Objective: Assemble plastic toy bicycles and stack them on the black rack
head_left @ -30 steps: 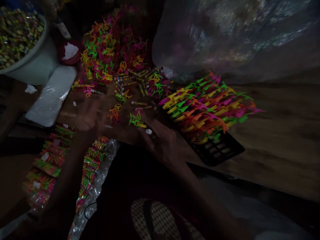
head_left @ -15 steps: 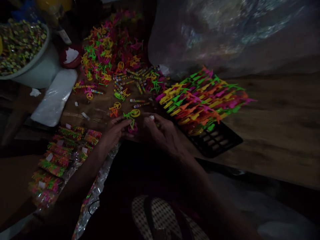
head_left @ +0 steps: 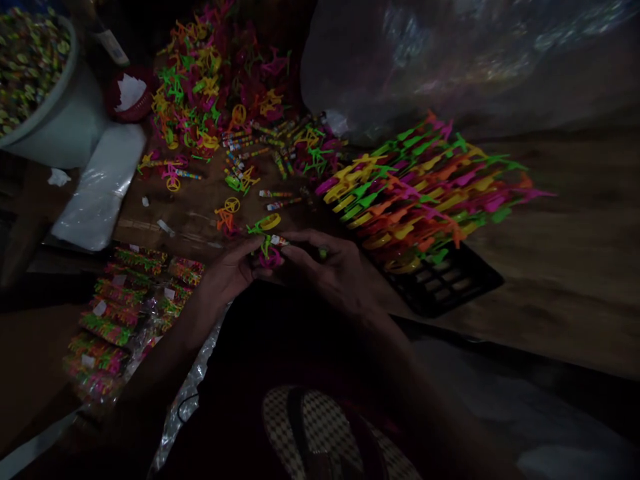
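Observation:
My left hand [head_left: 226, 275] pinches a small plastic toy bicycle [head_left: 270, 223] with a green frame, a yellow wheel and a pink wheel. From the other side, my right hand [head_left: 336, 272] grips a thin printed candy tube [head_left: 279, 241], its white end against the toy's green frame; whether it sits inside the frame I cannot tell. The fingers hide most of the tube. Just beyond my left hand lies an orange toy bicycle with a yellow wheel [head_left: 232, 205]. Two loose candy tubes [head_left: 281, 205] rest ahead of my hands.
Toy bicycles fill a black crate [head_left: 450, 283] at the right. Behind lies a heap of toy bicycles [head_left: 200, 87]. At left are a white tub [head_left: 75, 127] of wrapped sweets, a red basket [head_left: 135, 110] with paper slips, clear bags [head_left: 97, 190] and packed toys [head_left: 113, 303].
My right hand has moved left, bringing the candy tube up to the toy bicycle in my left hand. The view has shifted slightly.

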Available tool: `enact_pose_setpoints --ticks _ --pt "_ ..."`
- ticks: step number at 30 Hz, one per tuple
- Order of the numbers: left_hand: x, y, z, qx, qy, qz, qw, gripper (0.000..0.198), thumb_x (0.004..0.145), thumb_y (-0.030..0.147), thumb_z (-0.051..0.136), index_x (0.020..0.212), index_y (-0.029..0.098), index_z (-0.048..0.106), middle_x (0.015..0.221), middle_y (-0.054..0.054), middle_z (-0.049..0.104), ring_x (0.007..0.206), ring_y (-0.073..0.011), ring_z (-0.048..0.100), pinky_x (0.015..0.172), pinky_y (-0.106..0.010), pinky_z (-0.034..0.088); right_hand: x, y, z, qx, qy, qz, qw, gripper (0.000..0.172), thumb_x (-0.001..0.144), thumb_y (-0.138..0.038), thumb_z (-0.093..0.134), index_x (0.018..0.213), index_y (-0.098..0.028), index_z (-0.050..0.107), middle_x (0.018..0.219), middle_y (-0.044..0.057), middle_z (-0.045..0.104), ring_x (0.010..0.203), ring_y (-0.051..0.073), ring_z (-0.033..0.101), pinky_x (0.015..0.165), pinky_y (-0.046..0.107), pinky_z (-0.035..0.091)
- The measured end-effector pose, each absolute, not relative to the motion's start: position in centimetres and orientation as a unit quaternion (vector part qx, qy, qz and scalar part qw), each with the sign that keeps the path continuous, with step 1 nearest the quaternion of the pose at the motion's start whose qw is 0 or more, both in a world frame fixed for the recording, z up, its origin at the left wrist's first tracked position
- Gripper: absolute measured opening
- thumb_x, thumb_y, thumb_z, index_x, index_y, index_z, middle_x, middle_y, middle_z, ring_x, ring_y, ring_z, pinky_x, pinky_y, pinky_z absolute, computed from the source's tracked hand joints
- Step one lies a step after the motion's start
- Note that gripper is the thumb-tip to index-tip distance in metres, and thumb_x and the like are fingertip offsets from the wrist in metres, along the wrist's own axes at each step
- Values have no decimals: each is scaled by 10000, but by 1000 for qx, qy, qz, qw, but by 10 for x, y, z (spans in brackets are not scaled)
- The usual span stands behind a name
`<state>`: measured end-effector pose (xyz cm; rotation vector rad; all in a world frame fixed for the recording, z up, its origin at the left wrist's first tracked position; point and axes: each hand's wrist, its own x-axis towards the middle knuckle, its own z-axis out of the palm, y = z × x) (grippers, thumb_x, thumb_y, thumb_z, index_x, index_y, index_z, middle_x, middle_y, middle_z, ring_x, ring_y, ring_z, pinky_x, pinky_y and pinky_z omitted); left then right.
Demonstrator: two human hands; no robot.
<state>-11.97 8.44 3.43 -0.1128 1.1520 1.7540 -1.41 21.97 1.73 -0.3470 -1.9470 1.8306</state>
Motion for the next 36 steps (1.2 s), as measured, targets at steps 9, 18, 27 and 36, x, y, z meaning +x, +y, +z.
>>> enact_pose_setpoints --ticks 9,18,27,36 --pt "-116 80 37 4 496 696 519 196 756 216 746 907 102 694 744 -45 701 612 -151 680 467 -202 519 -7 222 13 -94 -740 628 223 197 888 -349 675 993 -220 781 969 41 778 871 203 741 776 310 599" --pt "-112 78 43 35 548 668 501 327 649 296 836 862 120 662 694 -32 686 650 -186 693 481 -226 518 1 225 20 -33 -809 536 240 232 953 -332 590 1042 -203 761 1011 67 770 906 203 734 786 301 567" --pt "-105 81 48 -15 508 670 541 220 704 236 764 878 124 687 668 -22 664 614 -175 678 451 -215 499 8 224 31 -29 -830 498 247 195 960 -260 552 1030 -194 722 911 52 753 803 177 707 717 271 538" --pt "-107 84 30 20 556 663 500 350 604 280 867 846 106 685 772 -19 667 597 -132 622 451 -251 550 11 231 38 13 -893 413 178 196 947 -150 520 997 -161 709 866 59 741 730 154 678 674 240 493"
